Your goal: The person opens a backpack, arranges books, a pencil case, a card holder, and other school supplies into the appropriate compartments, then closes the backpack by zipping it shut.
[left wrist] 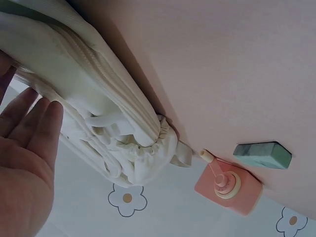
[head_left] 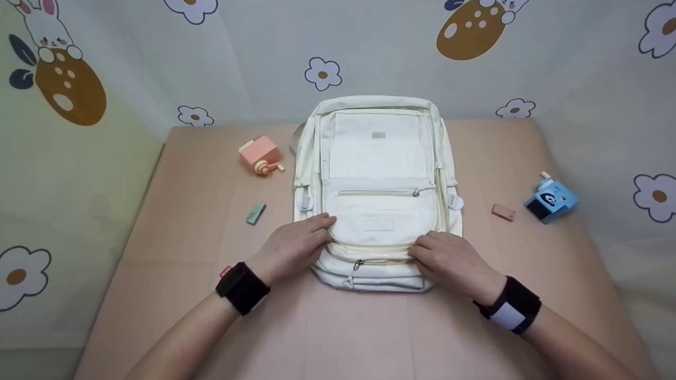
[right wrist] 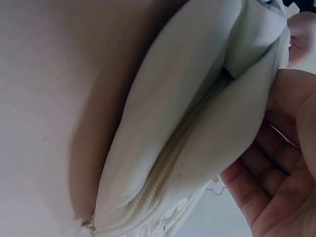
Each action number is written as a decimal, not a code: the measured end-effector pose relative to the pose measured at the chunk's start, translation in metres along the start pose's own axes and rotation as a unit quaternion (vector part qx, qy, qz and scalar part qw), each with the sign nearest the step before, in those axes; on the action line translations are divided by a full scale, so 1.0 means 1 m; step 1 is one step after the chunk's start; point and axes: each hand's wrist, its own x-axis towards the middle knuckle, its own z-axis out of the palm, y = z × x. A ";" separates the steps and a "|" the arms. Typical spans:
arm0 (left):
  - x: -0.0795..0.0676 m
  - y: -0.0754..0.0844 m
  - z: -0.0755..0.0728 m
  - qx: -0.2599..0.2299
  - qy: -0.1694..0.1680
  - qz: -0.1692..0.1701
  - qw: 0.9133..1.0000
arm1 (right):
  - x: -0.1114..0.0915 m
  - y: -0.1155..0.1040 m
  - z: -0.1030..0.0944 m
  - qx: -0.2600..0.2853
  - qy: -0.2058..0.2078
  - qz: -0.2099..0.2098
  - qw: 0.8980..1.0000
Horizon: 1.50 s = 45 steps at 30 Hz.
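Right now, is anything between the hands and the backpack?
Nothing visible. The left hand and the right hand already rest on the near end of the backpack; the erasers and sharpeners lie off to the sides.

Both bare forearms reach forward from the lower edge of the head view and angle inward toward each other, each with a black band strapped round the wrist; the right band carries a white patch. The left hand (head_left: 296, 244) lies palm down, its fingers nearly straight and close together, pointing forward and to the right, with the thumb tucked low. In the left wrist view its fingers (left wrist: 34, 123) are extended side by side. The right hand (head_left: 450, 258) also lies palm down, knuckles raised, its fingers bent and pointing left toward the other hand. In the right wrist view its fingers (right wrist: 266, 173) curl inward under the palm. The two hands sit level, somewhat apart.
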 end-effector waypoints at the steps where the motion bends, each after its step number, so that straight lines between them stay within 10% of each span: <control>1: 0.000 0.003 0.000 0.002 0.011 -0.001 1.000 | 0.000 0.000 0.001 -0.005 0.002 -0.003 1.000; 7: 0.000 0.036 0.002 0.020 0.070 -0.002 0.997 | 0.001 0.001 0.002 -0.003 0.005 0.001 1.000; 16: 0.003 0.068 0.017 0.039 0.072 -0.055 0.995 | 0.000 0.000 0.003 0.004 0.017 0.006 1.000; 45: -0.021 0.036 0.000 -0.081 0.047 -0.147 0.985 | 0.003 -0.001 -0.002 -0.002 -0.017 0.007 1.000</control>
